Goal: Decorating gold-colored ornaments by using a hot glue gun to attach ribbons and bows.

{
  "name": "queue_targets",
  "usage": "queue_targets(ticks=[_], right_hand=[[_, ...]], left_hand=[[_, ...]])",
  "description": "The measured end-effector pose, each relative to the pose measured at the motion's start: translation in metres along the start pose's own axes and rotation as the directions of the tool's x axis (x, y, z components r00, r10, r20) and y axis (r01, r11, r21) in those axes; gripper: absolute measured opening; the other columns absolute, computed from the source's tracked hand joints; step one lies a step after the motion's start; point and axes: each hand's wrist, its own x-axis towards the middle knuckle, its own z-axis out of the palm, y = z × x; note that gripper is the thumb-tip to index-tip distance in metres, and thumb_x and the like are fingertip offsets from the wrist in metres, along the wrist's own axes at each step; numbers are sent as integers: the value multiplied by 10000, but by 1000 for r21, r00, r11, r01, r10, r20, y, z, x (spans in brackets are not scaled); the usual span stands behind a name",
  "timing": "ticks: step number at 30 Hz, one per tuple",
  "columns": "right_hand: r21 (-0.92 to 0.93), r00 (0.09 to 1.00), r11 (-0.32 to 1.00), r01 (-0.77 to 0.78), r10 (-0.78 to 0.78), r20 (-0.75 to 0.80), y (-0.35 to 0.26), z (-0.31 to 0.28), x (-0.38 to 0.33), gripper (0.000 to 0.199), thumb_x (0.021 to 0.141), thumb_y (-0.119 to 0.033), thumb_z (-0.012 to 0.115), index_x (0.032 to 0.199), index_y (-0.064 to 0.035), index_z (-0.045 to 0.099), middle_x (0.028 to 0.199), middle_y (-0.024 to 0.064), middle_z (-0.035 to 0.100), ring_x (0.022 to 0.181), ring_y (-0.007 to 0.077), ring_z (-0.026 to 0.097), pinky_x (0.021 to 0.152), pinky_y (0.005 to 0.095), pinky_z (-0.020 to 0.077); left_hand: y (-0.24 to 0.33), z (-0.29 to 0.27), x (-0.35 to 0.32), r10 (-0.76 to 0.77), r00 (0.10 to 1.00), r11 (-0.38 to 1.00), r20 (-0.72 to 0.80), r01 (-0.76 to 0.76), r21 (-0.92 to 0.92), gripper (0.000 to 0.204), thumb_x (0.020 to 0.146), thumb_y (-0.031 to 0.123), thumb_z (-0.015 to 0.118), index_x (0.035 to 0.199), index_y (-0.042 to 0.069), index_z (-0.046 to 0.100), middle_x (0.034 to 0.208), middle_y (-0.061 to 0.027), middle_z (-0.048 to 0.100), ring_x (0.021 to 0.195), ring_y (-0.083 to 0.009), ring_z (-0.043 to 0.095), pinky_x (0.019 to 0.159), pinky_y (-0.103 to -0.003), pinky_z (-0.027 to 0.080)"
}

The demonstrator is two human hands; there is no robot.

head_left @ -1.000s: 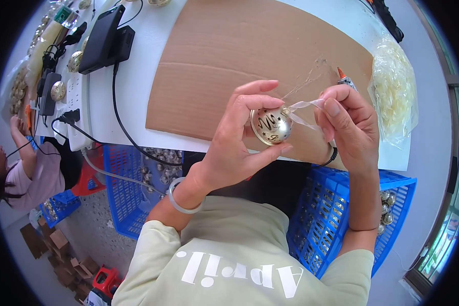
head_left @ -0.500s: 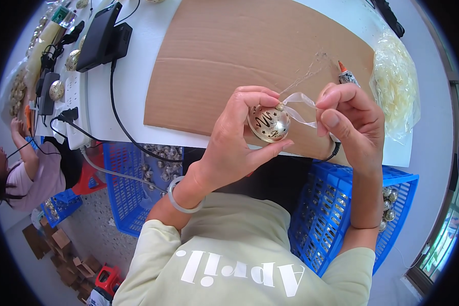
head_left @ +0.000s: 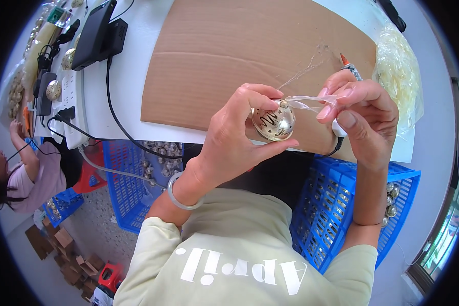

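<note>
My left hand (head_left: 228,133) grips a shiny gold ball ornament (head_left: 273,125) with dark lettering and stars, fingers at its top and thumb beneath. From the ornament's top a sheer white ribbon (head_left: 305,98) runs across to my right hand (head_left: 371,115). There its end is at the fingertips of the right hand, and the ribbon is drawn out in a narrow loop. The right thumb stands a little apart from those fingertips. Both hands are above the near edge of a brown cardboard sheet (head_left: 214,56).
A glue gun (head_left: 349,66) with an orange tip lies beyond my right hand, beside a bag of pale ribbons (head_left: 397,76). Blue crates (head_left: 321,204) of ornaments stand below the table. A black device (head_left: 94,35), power strip (head_left: 74,102) and cables occupy the left. Another person (head_left: 30,173) works far left.
My right hand has shifted right and turned, its fingers opening out somewhat. The ribbon loop is now longer and narrower. The left hand keeps its hold on the ornament.
</note>
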Motion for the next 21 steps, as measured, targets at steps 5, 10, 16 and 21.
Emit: queue_targets(ticks=[5, 10, 16, 21], right_hand=[[-1, 963, 988, -157, 153, -224, -2, 3, -2, 183, 923, -101, 670, 1088, -24, 650, 865, 79, 715, 865, 143, 614, 783, 269, 485], [-76, 909, 941, -329, 294, -294, 15, -20, 1, 192, 943, -116, 648, 1106, -16, 660, 914, 65, 718, 809, 62, 600, 723, 205, 463], [-10, 881, 888, -460, 456, -126, 28, -24, 1, 192, 943, -118, 651, 1100, -12, 672, 912, 34, 701, 818, 57, 590, 722, 206, 449], [10, 862, 862, -507, 507, -4, 28, -15, 5, 196, 941, -129, 660, 1096, -10, 674, 921, 9, 688, 808, 58, 597, 698, 212, 459]], left_hand=[[-1, 8, 1, 35, 999, 999, -9, -35, -30, 584, 638, 84, 914, 1043, 60, 493, 1190, -169, 599, 940, -231, 674, 725, -296, 602], [-5, 16, 3, 207, 977, 976, 52, -203, -82, 642, 634, 54, 919, 1100, 66, 477, 1286, -228, 531, 1113, -302, 638, 858, -381, 607], [2, 19, 5, 299, 952, 949, 71, -288, -129, 656, 623, 36, 922, 1110, 97, 487, 1309, -243, 539, 1165, -356, 608, 896, -426, 570], [1, 18, 2, 294, 955, 947, 34, -286, -149, 567, 611, 65, 915, 994, 84, 498, 1194, -186, 644, 1040, -341, 646, 833, -396, 548]])
